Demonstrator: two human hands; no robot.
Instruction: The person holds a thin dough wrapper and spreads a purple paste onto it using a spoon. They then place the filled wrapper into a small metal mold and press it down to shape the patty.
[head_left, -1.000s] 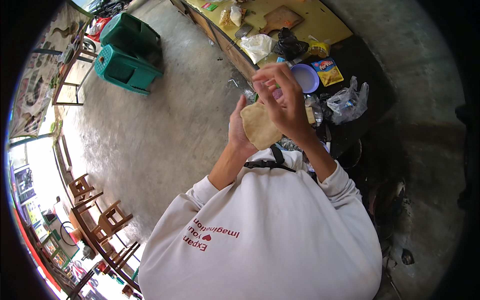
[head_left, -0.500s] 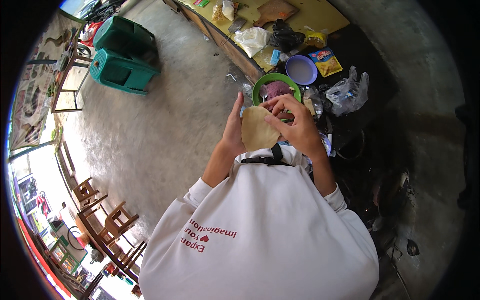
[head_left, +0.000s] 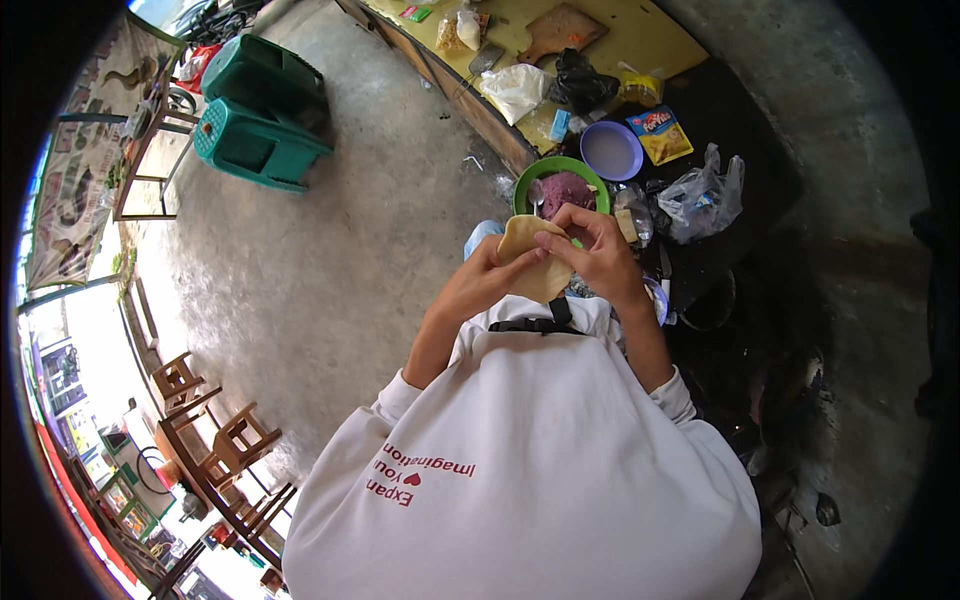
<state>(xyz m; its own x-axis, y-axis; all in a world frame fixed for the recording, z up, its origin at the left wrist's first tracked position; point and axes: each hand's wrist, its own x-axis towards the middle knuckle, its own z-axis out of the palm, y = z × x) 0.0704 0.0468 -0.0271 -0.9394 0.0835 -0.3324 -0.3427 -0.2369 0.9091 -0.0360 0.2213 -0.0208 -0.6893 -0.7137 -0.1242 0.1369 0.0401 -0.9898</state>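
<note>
Concrete floor (head_left: 370,230), left hand (head_left: 483,280) and right hand (head_left: 603,258) angled inward, each grip pinching dough (head_left: 543,281).

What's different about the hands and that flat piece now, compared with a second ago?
The right hand, raised before, has come down and now grips the dough's right side. The left hand, earlier open under it, has closed, its thumb now across the dough. The green bowl and green stools stayed put.

Dough (head_left: 541,278) is before a dish (head_left: 558,164) holding mash (head_left: 568,193); a bowl (head_left: 584,150) stands behind it, rightward.
</note>
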